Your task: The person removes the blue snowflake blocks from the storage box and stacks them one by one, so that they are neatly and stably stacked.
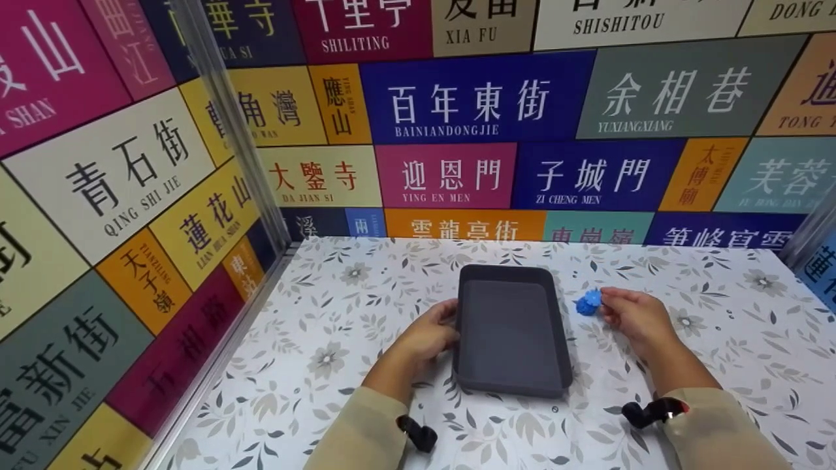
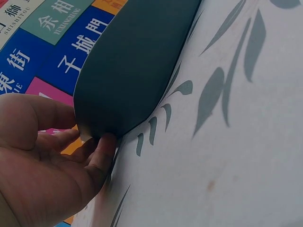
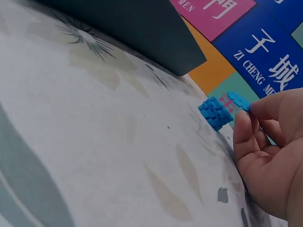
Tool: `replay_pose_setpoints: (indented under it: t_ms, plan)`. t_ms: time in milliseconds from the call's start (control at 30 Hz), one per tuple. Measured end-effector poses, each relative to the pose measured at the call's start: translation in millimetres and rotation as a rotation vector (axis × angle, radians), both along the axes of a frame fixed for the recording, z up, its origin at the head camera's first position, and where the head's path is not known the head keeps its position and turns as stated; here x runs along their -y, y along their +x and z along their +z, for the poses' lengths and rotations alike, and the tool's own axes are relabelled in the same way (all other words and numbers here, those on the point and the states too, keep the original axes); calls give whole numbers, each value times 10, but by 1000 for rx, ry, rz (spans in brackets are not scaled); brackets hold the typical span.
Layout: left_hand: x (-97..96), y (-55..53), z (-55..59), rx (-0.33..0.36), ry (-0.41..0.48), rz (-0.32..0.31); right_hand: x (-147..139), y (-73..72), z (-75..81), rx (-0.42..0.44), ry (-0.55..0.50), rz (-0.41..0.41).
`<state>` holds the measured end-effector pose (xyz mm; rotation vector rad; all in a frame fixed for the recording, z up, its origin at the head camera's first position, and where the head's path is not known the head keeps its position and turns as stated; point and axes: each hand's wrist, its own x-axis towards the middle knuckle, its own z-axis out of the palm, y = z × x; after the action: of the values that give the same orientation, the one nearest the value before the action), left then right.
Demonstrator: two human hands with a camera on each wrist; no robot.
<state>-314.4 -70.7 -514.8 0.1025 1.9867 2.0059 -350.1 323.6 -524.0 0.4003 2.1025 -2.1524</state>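
A dark grey rectangular tray (image 1: pixel 513 333) lies lengthwise on the table, open side up. At its left side, my left hand (image 1: pixel 428 333) grips the edge; in the left wrist view the fingertips (image 2: pixel 108 142) touch the tray's outer wall (image 2: pixel 128 61). To the right of the tray, my right hand (image 1: pixel 637 316) pinches a flat blue piece with a scalloped edge (image 3: pixel 239 100) between thumb and finger. Close beside that piece is a blue knobbly block (image 3: pixel 215 113), seemingly made of stacked layers. Whether the two blue parts are joined, I cannot tell.
A white cloth with grey leaves and flowers (image 1: pixel 339 313) covers the table. Behind and to the left stand walls of coloured panels (image 1: pixel 450 176) with place names. A clear post (image 1: pixel 238 124) rises at the left corner. Black devices (image 1: pixel 643 412) sit at both wrists.
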Motion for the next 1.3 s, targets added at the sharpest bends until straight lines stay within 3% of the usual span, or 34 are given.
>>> replay_pose_setpoints:
  t_ms: [267,800,1300]
  plan:
    - [-9,12,17,5,8,5,9,-21,-35,5,99,19]
    - [-10,8,22,9,-5,-2,37,-40,-59,34,260,-24]
    - [0,31,38,6,-13,-2,65,-2,-11,53,249,-37]
